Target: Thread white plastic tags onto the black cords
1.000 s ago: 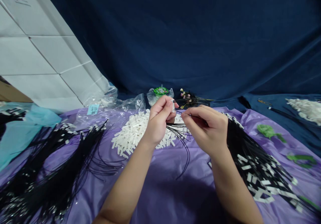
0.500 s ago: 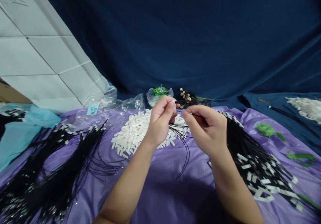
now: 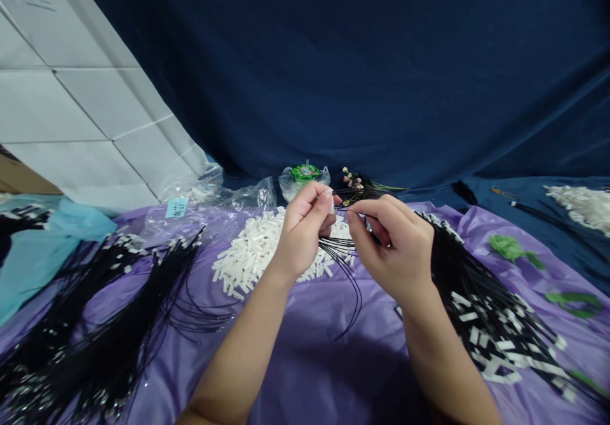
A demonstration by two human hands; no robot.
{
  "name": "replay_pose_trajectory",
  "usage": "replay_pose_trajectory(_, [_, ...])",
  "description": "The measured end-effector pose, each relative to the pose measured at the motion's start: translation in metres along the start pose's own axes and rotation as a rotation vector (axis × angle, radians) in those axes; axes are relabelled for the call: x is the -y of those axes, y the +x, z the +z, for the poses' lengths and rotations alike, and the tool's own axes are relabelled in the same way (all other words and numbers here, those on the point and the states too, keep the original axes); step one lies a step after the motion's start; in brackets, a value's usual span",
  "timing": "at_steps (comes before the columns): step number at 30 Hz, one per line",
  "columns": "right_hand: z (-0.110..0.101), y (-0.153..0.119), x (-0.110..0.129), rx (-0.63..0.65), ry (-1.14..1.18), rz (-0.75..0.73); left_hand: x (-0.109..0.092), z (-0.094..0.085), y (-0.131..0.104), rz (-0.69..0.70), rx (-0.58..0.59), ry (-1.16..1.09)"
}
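Note:
My left hand (image 3: 305,225) pinches a small white piece (image 3: 330,201) between thumb and forefinger, and thin black cords (image 3: 350,276) hang from below it, curving down and to the right. Close on its right, my right hand (image 3: 393,234) has thumb and forefinger pressed together on a thin black cord near the white piece. Both hands are above a heap of small white pieces (image 3: 250,253). The cord ends between the hands are too small to make out.
Black cord bundles (image 3: 109,323) lie on the purple sheet (image 3: 333,374) at left, and another white-tagged bundle (image 3: 476,304) at right. Behind are clear plastic bags (image 3: 219,196), small flowers (image 3: 352,178) and a blue curtain (image 3: 357,75). Green scraps (image 3: 505,246) lie far right.
My right hand's fingertips have moved slightly left, closer to the white piece, and its fingers have shifted. The hanging cords have swung a little. My left hand is nearly still.

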State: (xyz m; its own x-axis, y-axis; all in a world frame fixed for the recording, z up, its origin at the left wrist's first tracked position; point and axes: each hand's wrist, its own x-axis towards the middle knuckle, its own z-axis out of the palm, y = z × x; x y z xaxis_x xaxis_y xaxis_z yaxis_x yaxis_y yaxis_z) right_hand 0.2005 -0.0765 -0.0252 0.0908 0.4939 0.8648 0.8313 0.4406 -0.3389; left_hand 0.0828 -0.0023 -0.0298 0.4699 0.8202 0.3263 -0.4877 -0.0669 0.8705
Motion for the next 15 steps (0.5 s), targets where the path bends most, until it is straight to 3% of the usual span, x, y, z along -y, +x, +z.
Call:
replay_pose_trajectory(5, [-0.0004, -0.0012, 0.0003, 0.02, -0.018, -0.024, -0.0025, -0.0007, -0.001, -0.023, 0.003, -0.002])
replay_pose_trajectory(12, [0.0027, -0.0004, 0.002, 0.041, 0.129, 0.18, 0.004, 0.0011, -0.0015, 0.057, -0.01, 0.034])
replay_pose_trajectory(15, [0.0048, -0.0013, 0.001, 0.04, 0.139, 0.186, 0.0075, 0.0016, -0.0017, 0.082, -0.003, 0.038])
